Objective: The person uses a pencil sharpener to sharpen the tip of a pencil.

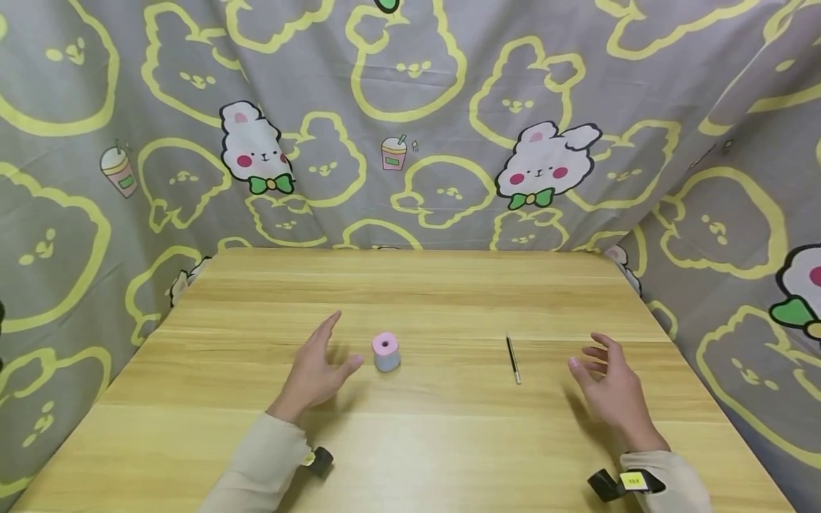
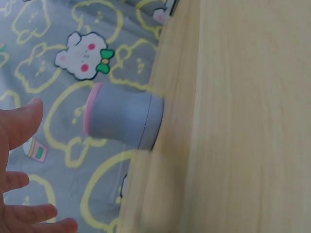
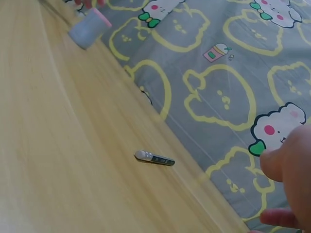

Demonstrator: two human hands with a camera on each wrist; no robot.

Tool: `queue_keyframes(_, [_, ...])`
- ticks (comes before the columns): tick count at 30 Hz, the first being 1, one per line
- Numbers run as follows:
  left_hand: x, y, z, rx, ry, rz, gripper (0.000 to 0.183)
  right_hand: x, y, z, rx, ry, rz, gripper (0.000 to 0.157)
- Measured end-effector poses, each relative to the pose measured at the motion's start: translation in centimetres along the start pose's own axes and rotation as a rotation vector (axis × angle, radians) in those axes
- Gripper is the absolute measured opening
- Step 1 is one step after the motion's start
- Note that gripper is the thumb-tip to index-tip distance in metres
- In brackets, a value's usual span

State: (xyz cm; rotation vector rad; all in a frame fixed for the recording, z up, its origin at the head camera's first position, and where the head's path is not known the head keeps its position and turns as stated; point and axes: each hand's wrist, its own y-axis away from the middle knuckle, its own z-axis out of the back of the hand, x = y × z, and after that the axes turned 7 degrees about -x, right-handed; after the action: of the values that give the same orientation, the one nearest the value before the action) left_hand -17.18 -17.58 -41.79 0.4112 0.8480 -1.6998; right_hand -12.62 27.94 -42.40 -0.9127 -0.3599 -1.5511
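Desk (image 1: 442,442) bears pink-topped cylinder (image 1: 386,358) beside left hand (image 1: 316,372), pencil (image 1: 513,360) nearer right hand (image 1: 611,388); patterned curtain (image 1: 442,92) beyond both. Hands hover, thumbs spread from fingers.

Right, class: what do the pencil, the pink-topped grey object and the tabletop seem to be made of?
Pencil: probably wood under a dark, perhaps glossy coat, judging by its slim shape; its shiny band suggests metal.
Pink-topped grey object: likely matte plastic, given its smooth, even colour and neat seam.
Tabletop: wood or laminate, streaked with grain under a soft sheen; which stays open.
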Motion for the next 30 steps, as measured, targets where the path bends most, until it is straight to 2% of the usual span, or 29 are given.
queue_keyframes(6, [-0.3, -0.4, -0.9, 0.053, 0.072, 0.019, 0.087, 0.2, -0.6, -0.6, 0.038, -0.01, -0.007, 0.067])
queue_keyframes(13, [-0.7, -1.1, -1.3, 0.111, 0.086, 0.054, 0.083, 0.7, -1.4, -1.5, 0.11, -0.02, -0.002, 0.064])
queue_keyframes(18, [-0.8, -1.7, -1.7, 0.133, 0.141, 0.073, 0.08, 1.0, -2.1, -2.6, 0.161, -0.014, 0.002, 0.063])
queue_keyframes(23, [-1.0, -2.0, -2.2, 0.14, 0.155, 0.09, 0.071, 1.2, -2.7, -3.7, 0.196, -0.039, -0.009, 0.061])
queue_keyframes(30, [-1.4, -2.6, -3.0, 0.172, 0.182, 0.126, 0.072, 1.3, -3.4, -5.2, 0.224, 0.01, 0.006, 0.054])
